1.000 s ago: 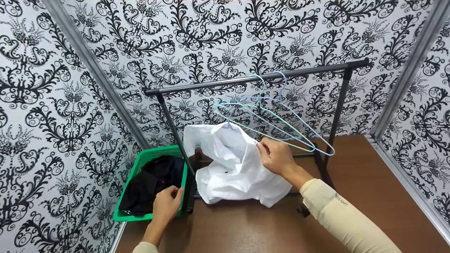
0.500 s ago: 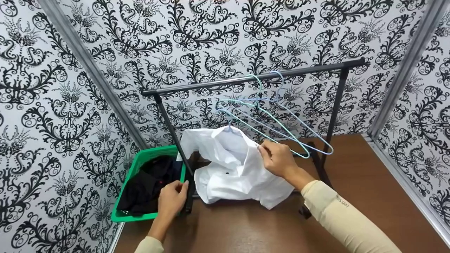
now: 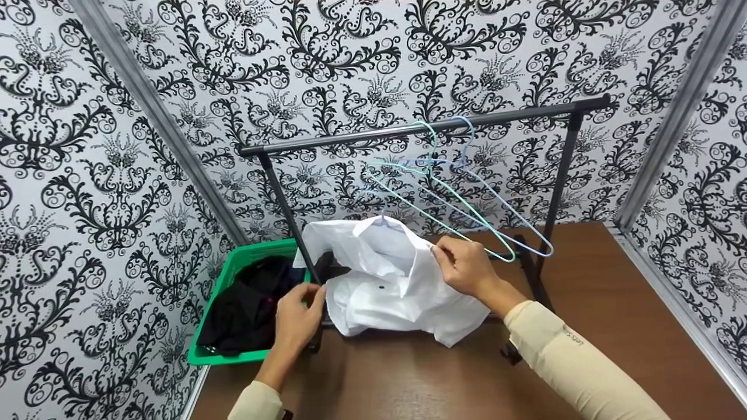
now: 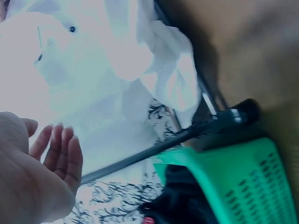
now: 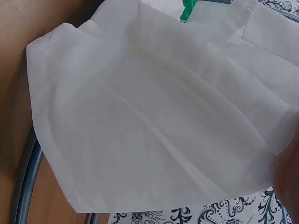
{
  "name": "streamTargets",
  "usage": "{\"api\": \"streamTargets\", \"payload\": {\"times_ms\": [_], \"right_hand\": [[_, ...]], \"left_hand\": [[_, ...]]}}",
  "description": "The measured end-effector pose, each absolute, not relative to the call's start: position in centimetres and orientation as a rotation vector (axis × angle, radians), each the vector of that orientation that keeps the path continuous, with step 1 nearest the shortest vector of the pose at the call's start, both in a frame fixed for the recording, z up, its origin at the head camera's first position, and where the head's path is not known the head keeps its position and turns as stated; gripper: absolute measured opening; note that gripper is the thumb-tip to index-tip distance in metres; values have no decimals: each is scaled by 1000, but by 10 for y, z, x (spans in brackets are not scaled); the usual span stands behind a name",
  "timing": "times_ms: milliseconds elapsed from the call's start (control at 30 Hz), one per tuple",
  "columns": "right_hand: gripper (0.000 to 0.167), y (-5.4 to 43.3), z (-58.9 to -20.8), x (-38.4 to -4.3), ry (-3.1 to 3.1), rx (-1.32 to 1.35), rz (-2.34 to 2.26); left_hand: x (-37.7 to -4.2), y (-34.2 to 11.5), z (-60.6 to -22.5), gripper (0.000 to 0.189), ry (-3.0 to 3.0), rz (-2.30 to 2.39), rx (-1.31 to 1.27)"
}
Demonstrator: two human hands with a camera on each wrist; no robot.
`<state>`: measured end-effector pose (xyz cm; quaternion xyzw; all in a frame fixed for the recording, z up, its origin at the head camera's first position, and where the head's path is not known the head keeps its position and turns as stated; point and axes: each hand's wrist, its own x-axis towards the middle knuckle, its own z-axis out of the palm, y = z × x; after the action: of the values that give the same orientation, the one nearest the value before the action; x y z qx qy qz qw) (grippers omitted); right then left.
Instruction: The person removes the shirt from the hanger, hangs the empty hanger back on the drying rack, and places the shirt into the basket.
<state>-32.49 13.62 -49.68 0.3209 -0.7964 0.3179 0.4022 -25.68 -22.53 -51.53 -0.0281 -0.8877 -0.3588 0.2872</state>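
A white shirt (image 3: 402, 297) with a dark button hangs in loose folds on a light-blue hanger (image 3: 383, 214), whose hook shows above the collar. Thumb and fingers of my right hand (image 3: 467, 265) pinch the collar edge on the shirt's right side. In the right wrist view the shirt (image 5: 149, 121) fills most of the picture. Beside the shirt's left edge, in front of the rack's left post, my left hand (image 3: 299, 315) holds nothing. Its fingers (image 4: 63, 151) are loosely bent in the left wrist view. Part of the hanger is hidden inside the shirt.
The dark clothes rack (image 3: 350, 140) stands on a brown table (image 3: 397, 379). A mint hanger (image 3: 461, 201) and a blue hanger (image 3: 513, 213) hang from its bar. At left, a green basket (image 3: 224, 359) holds black clothes (image 3: 242, 315). Patterned walls enclose the table.
My left hand has moved right and slightly up from the basket toward the shirt. The shirt and its hanger have dropped slightly, with my right hand still pinching the collar.
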Motion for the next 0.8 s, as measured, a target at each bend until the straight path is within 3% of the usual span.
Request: {"api": "streamTargets", "payload": {"times_ms": [100, 300, 367, 567, 800], "right_hand": [[18, 139, -498, -324, -2023, 837, 830], [15, 141, -497, -322, -2009, 926, 867], [15, 140, -496, -322, -1985, 976, 865], [16, 139, -494, -322, -1946, 1073, 826], [5, 138, -490, -322, -2011, 961, 697]], "left_hand": [[-263, -214, -503, 10, -2258, -964, -245], [-283, -190, -468, 47, -2204, -939, -454], [-288, -181, -457, 51, -2247, -900, -514], [-298, -161, -439, 29, -2310, -790, -643], [-300, -151, -440, 15, -2276, -919, -594]]}}
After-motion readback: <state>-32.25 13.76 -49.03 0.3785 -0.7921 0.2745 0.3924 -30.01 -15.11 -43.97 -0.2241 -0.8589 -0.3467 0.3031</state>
